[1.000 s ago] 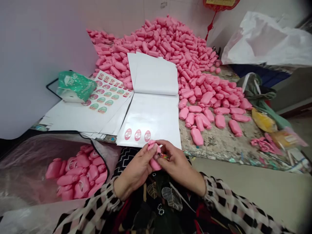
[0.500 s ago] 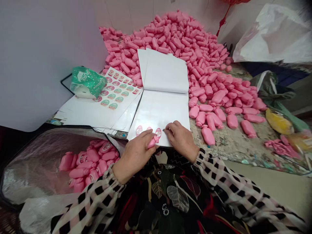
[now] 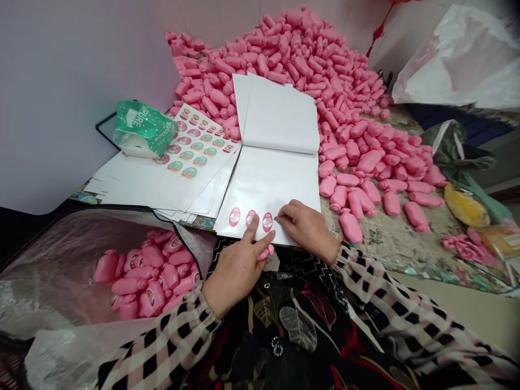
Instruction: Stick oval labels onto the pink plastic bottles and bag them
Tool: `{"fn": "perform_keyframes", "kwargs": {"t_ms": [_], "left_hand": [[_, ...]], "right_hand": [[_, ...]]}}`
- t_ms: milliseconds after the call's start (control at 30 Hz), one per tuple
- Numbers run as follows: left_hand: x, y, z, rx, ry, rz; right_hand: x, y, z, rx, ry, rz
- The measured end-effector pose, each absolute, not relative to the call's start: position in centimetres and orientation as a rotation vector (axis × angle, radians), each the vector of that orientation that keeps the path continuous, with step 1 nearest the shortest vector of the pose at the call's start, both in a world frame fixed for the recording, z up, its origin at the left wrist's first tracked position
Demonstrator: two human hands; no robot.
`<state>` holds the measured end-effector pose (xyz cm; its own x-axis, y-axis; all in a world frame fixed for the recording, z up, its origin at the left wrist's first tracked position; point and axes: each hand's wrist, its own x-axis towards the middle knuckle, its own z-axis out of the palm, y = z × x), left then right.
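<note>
My left hand (image 3: 238, 268) keeps a small pink bottle (image 3: 267, 252) tucked under its fingers, mostly hidden, with only the neck end showing. Its index and middle fingers stretch onto a white sticker sheet (image 3: 276, 179), one fingertip over the middle sticker of three. Those oval pink labels line the sheet's near edge. Close to the right-hand sticker (image 3: 267, 222) is my right hand (image 3: 305, 228), thumb and forefinger pinched together at its right side. Whether the pinch has hold of the sticker's edge cannot be made out.
A large heap of pink bottles (image 3: 300, 54) covers the back and right of the table. Left of the sheet lie printed label sheets (image 3: 190, 146) under a green packet (image 3: 142, 130). A clear plastic-lined bag (image 3: 73, 260) at lower left contains labelled pink bottles (image 3: 148, 276).
My left hand has shifted slightly right and down, its fingers now extended onto the sheet, and the bottle has gone lower, beneath them. The right hand stays pinched beside the right-hand sticker.
</note>
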<state>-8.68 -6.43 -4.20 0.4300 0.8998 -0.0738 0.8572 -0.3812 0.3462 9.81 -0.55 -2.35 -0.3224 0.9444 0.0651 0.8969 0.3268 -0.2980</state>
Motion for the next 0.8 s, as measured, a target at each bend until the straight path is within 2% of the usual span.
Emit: {"fn": "perform_keyframes", "kwargs": {"t_ms": [200,433,700,800], "left_hand": [[-8.7,-6.5,-4.8,2.384,1.497,0.225],[-8.4,-6.6,-5.5,2.42,1.518,0.229],[-8.2,-6.8,-5.0,2.5,1.565,0.189],[-8.2,-6.9,-5.0,2.526,1.57,0.175]], "right_hand": [[9.2,-1.5,-3.4,-1.705,-2.154,0.452],[7.9,-1.8,-3.3,-1.889,-1.985,0.469],[7.0,-2.2,-0.8,-1.794,-2.166,0.137],[7.0,-2.5,-0.3,-1.744,-2.162,0.126]]}}
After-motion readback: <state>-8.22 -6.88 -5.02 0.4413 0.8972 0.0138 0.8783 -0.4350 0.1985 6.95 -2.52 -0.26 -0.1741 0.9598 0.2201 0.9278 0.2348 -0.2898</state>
